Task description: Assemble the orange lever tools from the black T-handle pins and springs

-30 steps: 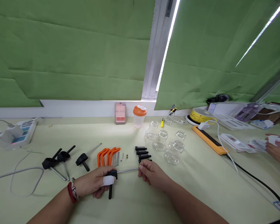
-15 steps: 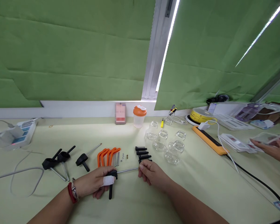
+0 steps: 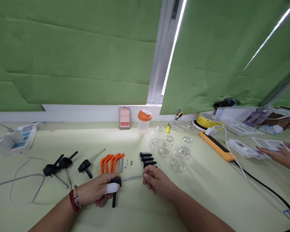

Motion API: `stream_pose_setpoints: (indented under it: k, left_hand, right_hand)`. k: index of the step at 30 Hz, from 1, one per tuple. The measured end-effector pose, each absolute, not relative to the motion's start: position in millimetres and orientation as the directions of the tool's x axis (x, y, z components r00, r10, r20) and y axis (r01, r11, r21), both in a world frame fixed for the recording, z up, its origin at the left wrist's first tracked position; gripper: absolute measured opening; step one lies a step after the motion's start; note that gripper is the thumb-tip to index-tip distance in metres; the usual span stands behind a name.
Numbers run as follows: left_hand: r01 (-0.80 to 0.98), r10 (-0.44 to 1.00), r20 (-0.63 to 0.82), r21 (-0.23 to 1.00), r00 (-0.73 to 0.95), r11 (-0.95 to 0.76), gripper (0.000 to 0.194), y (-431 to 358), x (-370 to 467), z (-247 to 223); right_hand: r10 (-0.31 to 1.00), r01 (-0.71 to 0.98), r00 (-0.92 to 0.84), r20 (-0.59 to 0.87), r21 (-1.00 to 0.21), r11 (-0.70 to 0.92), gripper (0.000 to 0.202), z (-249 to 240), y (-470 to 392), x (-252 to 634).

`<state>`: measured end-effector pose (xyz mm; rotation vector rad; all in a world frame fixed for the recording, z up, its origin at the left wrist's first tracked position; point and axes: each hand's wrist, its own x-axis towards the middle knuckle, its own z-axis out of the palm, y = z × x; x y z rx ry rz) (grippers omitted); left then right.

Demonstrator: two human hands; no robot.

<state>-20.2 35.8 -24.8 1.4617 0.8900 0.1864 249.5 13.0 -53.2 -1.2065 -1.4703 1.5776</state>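
My left hand, with white tape on a finger, is closed round the black head of a part with a metal rod and a black handle pointing down. The fingers of my right hand pinch the rod's far end; any small piece at that tip is hidden. Beyond my hands lie orange handles, thin metal pins, tiny nuts and several black spring pieces. Three similar black parts with rods rest to the left.
Several clear glass jars stand right of centre, near an orange power strip with cables. A lidded cup and a phone are at the back. Another person's hands hold a clear case at far right.
The other person's hands have tilted and shifted the clear case slightly left. My hands keep almost the same place and grip.
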Motion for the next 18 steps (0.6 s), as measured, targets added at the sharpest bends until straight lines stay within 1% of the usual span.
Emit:
stream_pose_setpoints:
  k: [7,18]
  left_hand:
    - [0.400,0.618,-0.404,0.904,0.675,0.154,0.031,35.8,-21.0,-28.2]
    - [0.391,0.605,-0.394,0.909,0.692,0.145,0.033,36.9,-22.2,-30.8]
  right_hand:
    - [0.917,0.144,-0.343,-0.202,-0.976,-0.161,0.018,-50.8,12.8,248.0]
    - [0.914,0.143,-0.346,-0.213,-0.974,-0.173,0.020,-50.3,14.5,248.7]
